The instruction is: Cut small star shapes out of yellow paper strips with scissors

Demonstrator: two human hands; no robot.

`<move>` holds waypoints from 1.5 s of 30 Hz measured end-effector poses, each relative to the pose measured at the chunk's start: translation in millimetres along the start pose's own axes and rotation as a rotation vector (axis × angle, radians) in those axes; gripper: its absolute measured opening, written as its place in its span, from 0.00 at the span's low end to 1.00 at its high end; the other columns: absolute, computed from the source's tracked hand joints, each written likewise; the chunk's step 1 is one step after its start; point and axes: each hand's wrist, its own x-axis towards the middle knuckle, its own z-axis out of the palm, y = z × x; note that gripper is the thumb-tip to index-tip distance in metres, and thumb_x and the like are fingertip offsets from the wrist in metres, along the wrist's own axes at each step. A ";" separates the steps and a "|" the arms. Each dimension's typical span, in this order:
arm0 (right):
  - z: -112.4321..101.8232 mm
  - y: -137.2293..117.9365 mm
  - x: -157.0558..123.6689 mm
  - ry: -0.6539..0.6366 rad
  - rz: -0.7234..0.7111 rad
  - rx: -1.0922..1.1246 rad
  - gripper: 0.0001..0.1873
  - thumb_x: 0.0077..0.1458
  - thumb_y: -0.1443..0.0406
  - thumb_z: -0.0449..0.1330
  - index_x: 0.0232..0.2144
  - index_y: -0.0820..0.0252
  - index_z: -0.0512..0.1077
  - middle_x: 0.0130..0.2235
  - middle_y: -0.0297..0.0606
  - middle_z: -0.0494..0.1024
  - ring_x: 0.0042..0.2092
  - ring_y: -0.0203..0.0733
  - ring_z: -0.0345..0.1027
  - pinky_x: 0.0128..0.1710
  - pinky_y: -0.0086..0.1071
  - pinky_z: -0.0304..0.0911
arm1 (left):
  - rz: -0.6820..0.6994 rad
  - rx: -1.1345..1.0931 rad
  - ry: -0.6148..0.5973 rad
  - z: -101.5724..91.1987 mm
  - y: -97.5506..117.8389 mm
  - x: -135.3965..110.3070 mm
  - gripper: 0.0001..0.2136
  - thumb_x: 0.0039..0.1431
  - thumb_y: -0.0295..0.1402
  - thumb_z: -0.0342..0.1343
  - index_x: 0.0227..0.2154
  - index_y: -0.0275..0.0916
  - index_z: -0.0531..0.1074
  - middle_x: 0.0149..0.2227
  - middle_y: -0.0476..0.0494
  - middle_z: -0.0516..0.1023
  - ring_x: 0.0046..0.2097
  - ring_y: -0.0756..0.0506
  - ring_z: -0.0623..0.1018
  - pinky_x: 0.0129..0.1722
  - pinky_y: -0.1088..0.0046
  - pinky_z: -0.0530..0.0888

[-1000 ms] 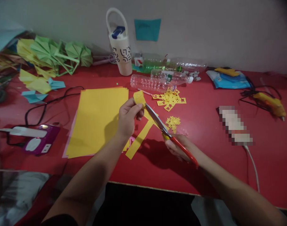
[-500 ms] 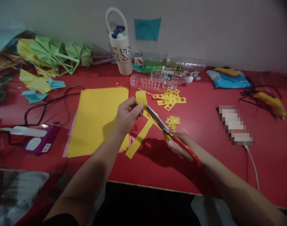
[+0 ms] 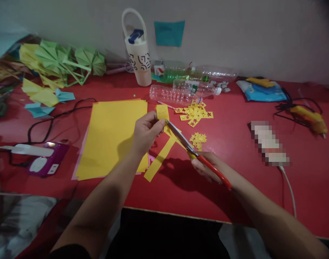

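Note:
Between the thumb and fingers of my left hand [image 3: 147,131] is a small piece of yellow paper [image 3: 162,112] with a faint drawn line. My right hand [image 3: 207,167] is closed around red-handled scissors [image 3: 180,136]; their blade tips meet the paper beside my left thumb. Under the blades lie long yellow paper strips [image 3: 160,160]. Small yellow paper stars [image 3: 198,140] sit in a pile right of the scissors. Behind them are yellow scraps with star-shaped holes [image 3: 193,114]. A stack of yellow paper sheets [image 3: 113,136] lies beneath and left of my left hand.
Clear plastic bottles [image 3: 175,94] and a white tumbler [image 3: 140,61] stand or lie at the back. Folded green paper [image 3: 59,57] fills the back left, above a purple power adapter [image 3: 48,158]. Rightward are a blurred phone [image 3: 269,144], a yellow glue gun [image 3: 310,120] and a blue packet [image 3: 261,90].
Both hands stay almost in place. The paper piece at my left fingertips has shifted very slightly; the scissors remain at its edge.

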 end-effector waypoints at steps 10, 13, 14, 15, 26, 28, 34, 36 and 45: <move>3.9 5.6 5.6 0.020 0.128 -0.019 0.29 0.52 0.41 0.56 0.18 0.54 0.54 0.14 0.25 0.57 0.14 0.28 0.51 0.13 0.27 0.47 | -0.106 -0.102 -0.063 -2.6 -7.3 2.4 0.07 0.49 0.32 0.58 0.19 0.39 0.69 0.17 0.53 0.70 0.19 0.56 0.67 0.18 0.80 0.66; 4.9 3.8 5.4 0.037 0.121 0.004 0.28 0.52 0.43 0.58 0.17 0.54 0.54 0.14 0.25 0.57 0.14 0.28 0.51 0.13 0.26 0.47 | -0.137 -0.116 -0.071 -2.0 -6.8 2.3 0.06 0.48 0.32 0.59 0.20 0.39 0.70 0.17 0.53 0.70 0.19 0.56 0.67 0.18 0.81 0.67; 5.2 2.4 5.0 0.035 0.113 0.015 0.28 0.51 0.43 0.58 0.17 0.54 0.54 0.14 0.25 0.57 0.15 0.28 0.51 0.13 0.26 0.47 | -0.144 -0.117 -0.060 -1.7 -6.3 2.2 0.06 0.47 0.32 0.59 0.20 0.39 0.69 0.17 0.54 0.69 0.19 0.56 0.67 0.18 0.81 0.67; 5.4 1.0 4.5 0.032 0.105 0.028 0.28 0.51 0.43 0.59 0.17 0.54 0.54 0.14 0.24 0.56 0.15 0.28 0.51 0.13 0.26 0.47 | -0.149 -0.117 -0.047 -1.5 -6.0 2.1 0.06 0.47 0.32 0.59 0.20 0.39 0.68 0.16 0.54 0.69 0.19 0.56 0.67 0.18 0.81 0.66; 0.5 6.3 2.1 -0.050 -0.023 0.046 0.31 0.53 0.36 0.53 0.21 0.55 0.55 0.17 0.24 0.57 0.17 0.27 0.51 0.16 0.27 0.47 | -0.119 -0.102 -0.031 -1.8 -8.5 2.4 0.06 0.48 0.31 0.58 0.20 0.40 0.68 0.16 0.54 0.68 0.18 0.55 0.67 0.18 0.80 0.66; -1.5 7.3 0.9 -0.070 -0.054 0.026 0.30 0.55 0.37 0.52 0.22 0.55 0.56 0.18 0.24 0.57 0.17 0.28 0.52 0.17 0.28 0.48 | -0.112 -0.104 -0.031 -1.6 -8.2 2.3 0.06 0.48 0.31 0.58 0.20 0.40 0.68 0.16 0.54 0.69 0.18 0.56 0.67 0.17 0.80 0.66; -3.0 9.4 -0.8 -0.077 -0.090 0.045 0.27 0.59 0.42 0.53 0.24 0.56 0.57 0.20 0.25 0.58 0.18 0.27 0.52 0.17 0.27 0.48 | -0.109 -0.103 -0.028 -0.4 -5.2 1.7 0.06 0.47 0.31 0.58 0.19 0.40 0.68 0.16 0.54 0.69 0.18 0.55 0.66 0.17 0.80 0.66; -2.5 10.5 -0.4 -0.079 -0.072 0.060 0.27 0.58 0.41 0.53 0.23 0.56 0.56 0.20 0.24 0.58 0.18 0.27 0.52 0.17 0.27 0.48 | -0.109 -0.097 -0.028 -0.3 -5.0 1.6 0.06 0.47 0.31 0.58 0.19 0.40 0.68 0.16 0.54 0.69 0.18 0.55 0.66 0.17 0.80 0.66; -0.6 5.1 -0.2 -0.063 -0.014 0.104 0.30 0.54 0.38 0.55 0.23 0.55 0.55 0.19 0.23 0.56 0.17 0.27 0.50 0.14 0.25 0.50 | -0.119 -0.057 -0.040 -1.7 -4.9 2.1 0.06 0.46 0.33 0.58 0.20 0.39 0.68 0.16 0.54 0.69 0.19 0.56 0.67 0.17 0.82 0.66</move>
